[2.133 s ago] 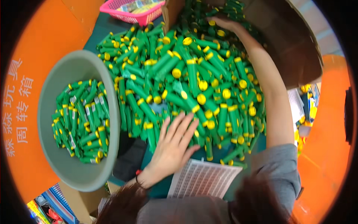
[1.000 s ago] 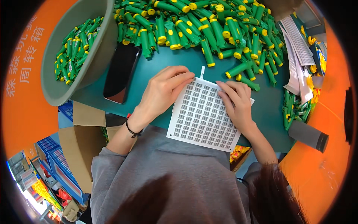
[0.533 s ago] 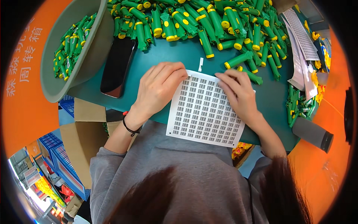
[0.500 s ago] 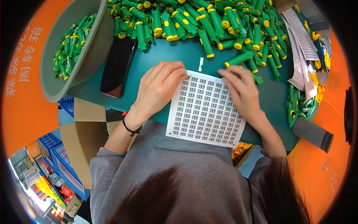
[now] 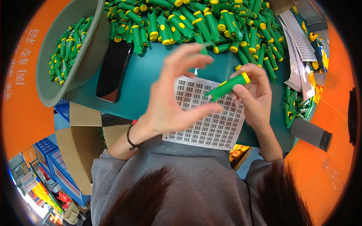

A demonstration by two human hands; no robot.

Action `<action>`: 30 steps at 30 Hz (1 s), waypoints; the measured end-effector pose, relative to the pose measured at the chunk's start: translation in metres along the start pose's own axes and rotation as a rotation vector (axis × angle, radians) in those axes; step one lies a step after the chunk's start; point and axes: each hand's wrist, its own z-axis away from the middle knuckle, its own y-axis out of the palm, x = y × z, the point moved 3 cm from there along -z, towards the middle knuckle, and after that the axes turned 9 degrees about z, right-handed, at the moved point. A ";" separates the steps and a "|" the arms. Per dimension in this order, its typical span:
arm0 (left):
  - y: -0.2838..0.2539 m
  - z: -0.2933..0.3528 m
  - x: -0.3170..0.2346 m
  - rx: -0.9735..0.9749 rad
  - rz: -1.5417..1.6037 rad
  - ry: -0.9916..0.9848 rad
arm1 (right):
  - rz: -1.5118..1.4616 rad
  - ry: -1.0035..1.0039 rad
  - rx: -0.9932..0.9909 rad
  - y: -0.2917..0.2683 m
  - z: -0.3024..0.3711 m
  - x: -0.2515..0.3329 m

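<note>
A small green plastic tube with a yellow end cap (image 5: 228, 86) is gripped by my right hand (image 5: 258, 96), between thumb and fingers, tilted with the cap up and to the right. Facing it from the left is my left hand (image 5: 162, 96), thumb and fingers spread wide and somewhat blurred; whether a small label sticks to a fingertip cannot be made out. Beneath both hands lies a white sheet of printed labels (image 5: 211, 130), its near edge by my body. Part of the sheet is hidden by the left hand and the tube.
A heap of similar green tubes (image 5: 181, 26) covers the far side of the green table (image 5: 141, 75). At left stand a grey-green basin (image 5: 88, 56) of tubes and a black phone (image 5: 114, 71). More label sheets (image 5: 298, 37) and a grey cylinder (image 5: 311, 133) lie at right.
My right hand has left the sheet and now holds a green tube over it. My left hand has let go of the sheet's upper corner and opened wide.
</note>
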 end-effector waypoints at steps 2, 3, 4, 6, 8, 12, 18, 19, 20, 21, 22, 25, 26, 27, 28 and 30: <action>0.016 0.002 -0.005 0.076 0.082 -0.035 | -0.195 0.202 -0.025 0.002 0.007 -0.013; 0.022 0.006 -0.001 0.124 0.083 -0.132 | -0.196 0.208 -0.030 0.003 0.009 -0.014; 0.027 0.009 0.003 0.173 0.082 -0.230 | -0.230 0.266 -0.057 0.004 0.011 -0.017; 0.031 0.008 0.003 0.193 0.118 -0.294 | -0.233 0.329 -0.066 0.004 0.015 -0.023; 0.037 0.008 0.007 0.218 0.156 -0.356 | -0.218 0.320 -0.059 -0.001 0.019 -0.031; 0.048 0.008 0.010 0.367 0.263 -0.234 | -0.374 0.398 -0.057 -0.011 -0.004 -0.027; 0.056 0.006 0.006 0.530 0.118 -0.004 | -0.350 0.524 0.108 0.010 -0.005 -0.016; 0.059 0.009 0.006 0.537 0.122 -0.007 | -0.352 0.526 0.099 0.009 -0.003 -0.019; 0.060 0.013 0.008 0.490 0.135 -0.017 | -0.288 0.501 0.079 0.007 -0.001 -0.024; 0.062 0.016 0.009 0.441 0.146 -0.029 | -0.227 0.476 0.061 0.006 0.001 -0.028; 0.065 0.019 0.010 0.444 0.145 -0.034 | -0.230 0.479 0.059 0.007 0.002 -0.031; 0.067 0.024 0.008 0.356 0.126 0.055 | -0.228 0.446 0.020 0.005 0.002 -0.035; 0.066 0.025 0.007 0.373 0.062 0.080 | -0.250 0.458 0.040 0.004 0.003 -0.035; 0.066 0.026 0.008 0.389 0.003 0.101 | -0.270 0.476 0.059 0.004 0.004 -0.037; 0.064 0.027 0.009 0.390 0.005 0.094 | -0.273 0.482 0.057 0.004 0.006 -0.041; 0.062 0.026 0.012 0.504 0.045 -0.045 | -0.296 0.465 0.060 0.008 0.007 -0.042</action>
